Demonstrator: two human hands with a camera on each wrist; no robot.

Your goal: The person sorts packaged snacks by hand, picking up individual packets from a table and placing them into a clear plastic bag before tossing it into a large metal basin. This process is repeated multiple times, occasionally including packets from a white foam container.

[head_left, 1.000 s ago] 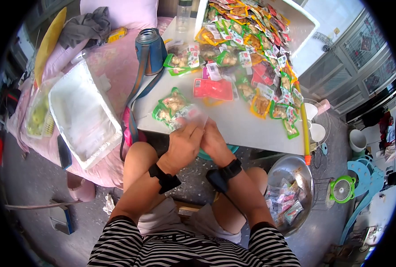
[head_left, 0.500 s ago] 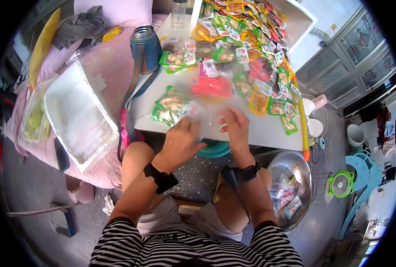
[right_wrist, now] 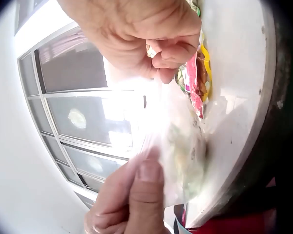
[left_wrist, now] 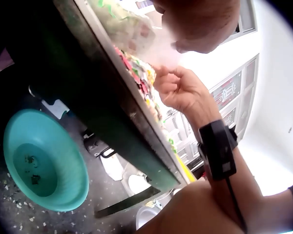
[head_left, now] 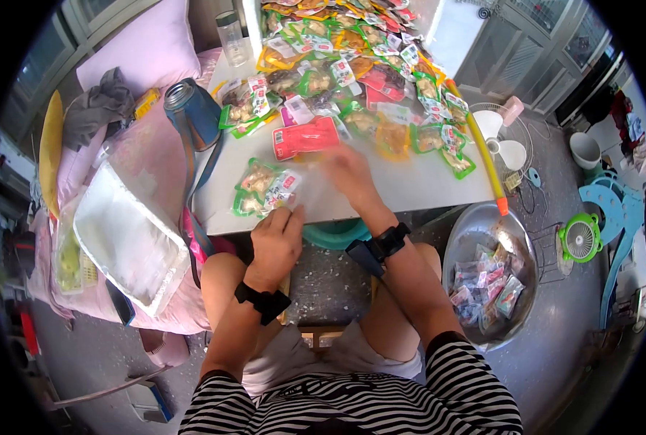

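- Clear plastic bag (right_wrist: pixel 178 170) is pinched between thumb and fingers of the left hand (head_left: pixel 276 243), by the front edge of the surface (head_left: pixel 417 188).
- Right hand (head_left: pixel 348 174) is held over the surface, fingers partly curled; whether film is gripped can't be told (blur, glare).
- Risk: bag could be torn or let slip if thin film is tugged unevenly.
- Risk: green-edged packets (head_left: pixel 261 187) could be nudged off by a wrist, being laid near the edge; teal basin (left_wrist: pixel 19 131) is set below.
- Materials: bag limp, see-through, wrinkled; packets glossy, lumpy; red packet (head_left: pixel 305 138) flatter, roughly rectangular; basin rounded, smooth.
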